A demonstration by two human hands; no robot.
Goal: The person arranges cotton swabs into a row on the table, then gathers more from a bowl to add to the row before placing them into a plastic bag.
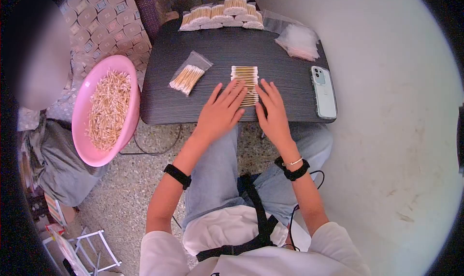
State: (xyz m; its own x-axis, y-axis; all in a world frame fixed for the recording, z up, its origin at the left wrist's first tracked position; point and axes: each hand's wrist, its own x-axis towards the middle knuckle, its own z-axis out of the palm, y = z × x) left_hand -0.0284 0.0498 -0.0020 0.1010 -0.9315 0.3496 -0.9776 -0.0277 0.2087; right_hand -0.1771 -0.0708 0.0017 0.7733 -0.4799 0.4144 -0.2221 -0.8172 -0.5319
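A row of cotton swabs (245, 72) lies side by side on the dark table (159, 102), white tips at both sides. My left hand (222, 109) rests over the row's left part with its fingers spread. At the right edge of the swabs is my right hand (273, 112), fingers apart and touching or just above the near swabs. Both palms face down, and the fingers hide part of the row. To the left of the row lies a clear bag with cotton swabs (188, 78) in it.
Filled swab bags (217, 14) are stacked along the far edge. Empty plastic bags (297, 40) lie at the back right, and a phone (325, 93) at the right edge. A pink tub (81, 126) of loose swabs stands left of the table. A wall borders the right side.
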